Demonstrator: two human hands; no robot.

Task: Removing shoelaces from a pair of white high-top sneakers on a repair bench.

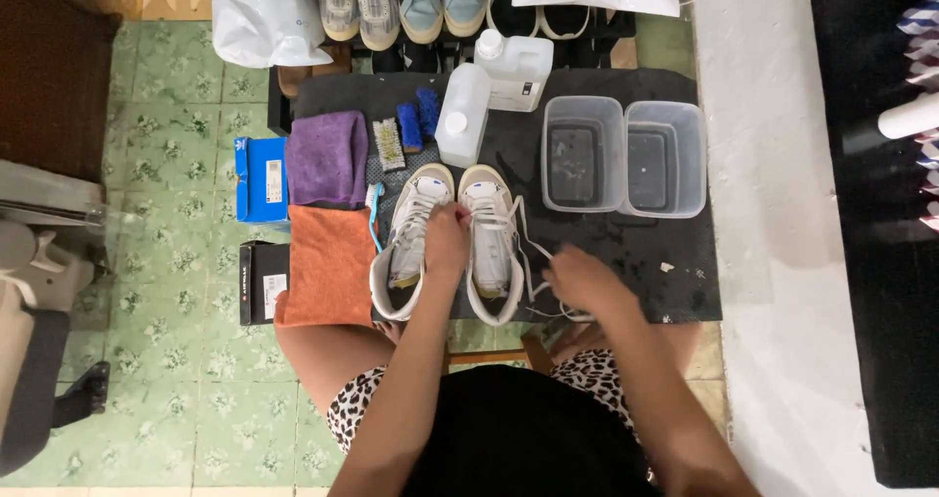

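A person seated at a low black table (626,252) works on a pair of white high-top sneakers, seen from above. The left hand (447,240) is closed over the laces at the upper eyelets, between the left sneaker (409,243) and the right sneaker (492,248), pinching a lace end. The right hand (584,280) sits near the table's near edge, just right of the right sneaker, fingers curled around a loose white lace (533,262) that trails from the shoe across the mat. The sneakers stand side by side at the table's centre, toes pointing to the far side. To their left lie an orange cloth (328,262) and, beyond it, a folded purple cloth (328,159) — with a light blue toothbrush (373,218) lying between the cloths and the left sneaker. On the far side of the shoes are a pale bristle brush (388,145), a blue brush (419,117) and two white plastic bottles (463,115), one upright, one lying flat. To the right stand two clear plastic tubs (623,155) side by side, touching. A blue shoebox (260,179) and a black box (262,282) rest on the green patterned floor (166,262) left of the table — more shoes line the far wall.
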